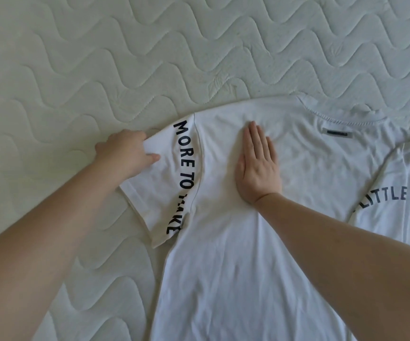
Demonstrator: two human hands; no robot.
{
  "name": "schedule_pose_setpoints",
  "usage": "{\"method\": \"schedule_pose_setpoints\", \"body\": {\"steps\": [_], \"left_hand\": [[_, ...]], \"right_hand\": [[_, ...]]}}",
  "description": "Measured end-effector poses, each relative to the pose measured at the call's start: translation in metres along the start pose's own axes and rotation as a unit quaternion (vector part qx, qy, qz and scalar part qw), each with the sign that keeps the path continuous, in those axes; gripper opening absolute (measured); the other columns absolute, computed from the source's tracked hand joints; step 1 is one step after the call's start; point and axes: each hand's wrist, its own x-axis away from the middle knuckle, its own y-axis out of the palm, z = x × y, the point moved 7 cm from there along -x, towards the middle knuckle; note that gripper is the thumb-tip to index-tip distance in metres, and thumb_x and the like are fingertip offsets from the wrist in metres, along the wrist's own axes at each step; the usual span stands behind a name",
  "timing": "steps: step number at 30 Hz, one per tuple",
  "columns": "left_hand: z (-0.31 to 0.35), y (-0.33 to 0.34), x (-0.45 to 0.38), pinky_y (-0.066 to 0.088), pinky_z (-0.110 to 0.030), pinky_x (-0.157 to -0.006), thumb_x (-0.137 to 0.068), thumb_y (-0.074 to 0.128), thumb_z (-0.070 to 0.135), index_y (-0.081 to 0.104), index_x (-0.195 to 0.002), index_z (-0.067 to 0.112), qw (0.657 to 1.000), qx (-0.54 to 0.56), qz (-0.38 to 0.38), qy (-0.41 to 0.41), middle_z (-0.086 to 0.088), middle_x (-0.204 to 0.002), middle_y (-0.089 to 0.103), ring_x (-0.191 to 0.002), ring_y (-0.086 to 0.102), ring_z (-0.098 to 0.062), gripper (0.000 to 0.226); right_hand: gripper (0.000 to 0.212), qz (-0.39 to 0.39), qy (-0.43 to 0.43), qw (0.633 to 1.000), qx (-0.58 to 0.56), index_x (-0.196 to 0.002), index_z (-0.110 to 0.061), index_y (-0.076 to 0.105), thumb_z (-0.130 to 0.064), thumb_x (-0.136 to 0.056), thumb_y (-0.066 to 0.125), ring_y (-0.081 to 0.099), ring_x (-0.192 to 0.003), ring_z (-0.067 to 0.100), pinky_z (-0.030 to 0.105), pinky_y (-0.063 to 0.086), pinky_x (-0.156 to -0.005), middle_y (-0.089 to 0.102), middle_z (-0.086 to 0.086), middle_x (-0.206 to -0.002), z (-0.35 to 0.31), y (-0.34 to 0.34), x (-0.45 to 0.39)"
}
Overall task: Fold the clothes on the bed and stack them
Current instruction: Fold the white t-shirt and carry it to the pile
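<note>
A white T-shirt (236, 254) lies flat on the bed, back side up, collar and a small dark label toward the upper right. Black lettering runs along both shoulder seams. My left hand (125, 151) grips the outer edge of the left sleeve (154, 193), thumb on top of the fabric and fingers curled under it. Fingers straight and together, my right hand (257, 166) presses flat on the upper left part of the shirt's body. The right sleeve (383, 217) lies folded inward over the shirt's right side.
The bed is a pale quilted mattress (100, 57) with a wavy stitched pattern, stretching above and to the left of the shirt. No other clothes show in view.
</note>
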Motion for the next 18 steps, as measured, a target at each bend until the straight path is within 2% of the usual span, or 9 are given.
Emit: {"method": "schedule_pose_setpoints", "body": {"steps": [2,4,6,8,12,14,16,17,18], "left_hand": [[0.002,-0.005,0.008,0.043,-0.030,-0.066,-0.087,0.070,0.036,0.060,-0.092,0.024,0.992,0.118,-0.005,0.048,-0.001,-0.094,0.068,-0.080,0.060,-0.019,0.016],[0.010,-0.013,0.021,0.040,-0.024,-0.059,-0.087,0.071,0.030,0.063,-0.089,0.033,0.971,0.224,-0.009,0.087,0.010,-0.085,0.070,-0.068,0.062,-0.004,0.009],[0.026,-0.016,0.035,0.044,-0.021,-0.062,-0.088,0.071,0.031,0.067,-0.093,0.037,0.945,0.304,-0.032,0.117,0.017,-0.085,0.073,-0.068,0.066,0.003,0.009],[0.044,-0.016,0.050,0.050,-0.021,-0.067,-0.089,0.070,0.030,0.070,-0.101,0.038,0.920,0.364,-0.053,0.137,0.020,-0.090,0.073,-0.076,0.069,0.002,0.014],[0.083,-0.016,0.080,0.051,-0.011,-0.073,-0.092,0.067,0.021,0.070,-0.102,0.038,0.891,0.418,-0.064,0.167,0.019,-0.090,0.074,-0.080,0.069,0.002,0.019],[0.102,-0.019,0.095,0.052,-0.017,-0.079,-0.092,0.066,0.016,0.071,-0.106,0.032,0.880,0.437,-0.056,0.176,0.014,-0.094,0.075,-0.085,0.070,-0.004,0.021],[0.121,-0.024,0.107,0.052,-0.023,-0.085,-0.092,0.065,0.015,0.070,-0.114,0.026,0.877,0.442,-0.037,0.183,0.010,-0.100,0.075,-0.091,0.069,-0.008,0.024],[0.131,-0.027,0.111,0.051,-0.023,-0.085,-0.092,0.065,0.017,0.069,-0.118,0.025,0.880,0.437,-0.025,0.184,0.010,-0.102,0.073,-0.091,0.068,-0.006,0.027],[0.142,-0.029,0.113,0.051,-0.021,-0.084,-0.092,0.065,0.018,0.068,-0.120,0.025,0.883,0.431,-0.014,0.186,0.011,-0.103,0.072,-0.092,0.067,-0.004,0.029]], "right_hand": [[0.063,0.003,-0.001,1.000,-0.002,-0.155,-0.005,0.018,-0.027,-0.096,0.018,0.008,-0.151,0.017,0.035,0.004,-0.123,0.014,0.008,-0.163,0.001,0.001,0.000],[0.063,0.011,-0.003,1.000,-0.006,-0.155,-0.005,0.019,-0.026,-0.096,0.019,0.009,-0.151,0.017,0.035,0.005,-0.123,0.016,0.008,-0.163,0.001,0.001,0.001],[0.062,0.016,-0.004,1.000,-0.011,-0.155,-0.005,0.020,-0.026,-0.097,0.019,0.010,-0.151,0.017,0.035,0.006,-0.123,0.016,0.008,-0.163,0.001,0.001,0.001],[0.060,0.023,-0.004,1.000,-0.016,-0.155,-0.005,0.020,-0.025,-0.098,0.021,0.011,-0.151,0.018,0.035,0.005,-0.123,0.017,0.008,-0.163,0.002,0.000,0.001],[0.058,0.006,-0.009,0.999,-0.030,-0.156,-0.009,0.018,-0.020,-0.101,0.032,0.007,-0.151,0.016,0.031,0.001,-0.123,0.013,0.004,-0.164,0.002,-0.004,0.001],[0.056,-0.021,-0.017,0.998,-0.063,-0.155,-0.012,0.019,-0.017,-0.102,0.034,0.006,-0.151,0.013,0.027,-0.001,-0.122,0.012,0.001,-0.164,0.003,-0.007,-0.003],[0.052,-0.072,0.021,0.976,-0.202,-0.150,-0.016,0.036,-0.010,-0.099,0.041,0.018,-0.149,0.012,0.021,0.009,-0.119,0.024,-0.003,-0.161,0.014,-0.013,-0.006],[0.048,-0.082,0.078,0.942,-0.315,-0.142,-0.020,0.049,-0.007,-0.096,0.043,0.034,-0.142,0.011,0.018,0.022,-0.114,0.038,-0.007,-0.153,0.023,-0.020,-0.004],[0.042,-0.077,0.135,0.893,-0.421,-0.131,-0.023,0.059,-0.006,-0.095,0.045,0.050,-0.129,0.011,0.016,0.036,-0.103,0.053,-0.012,-0.139,0.033,-0.028,0.002]]}}
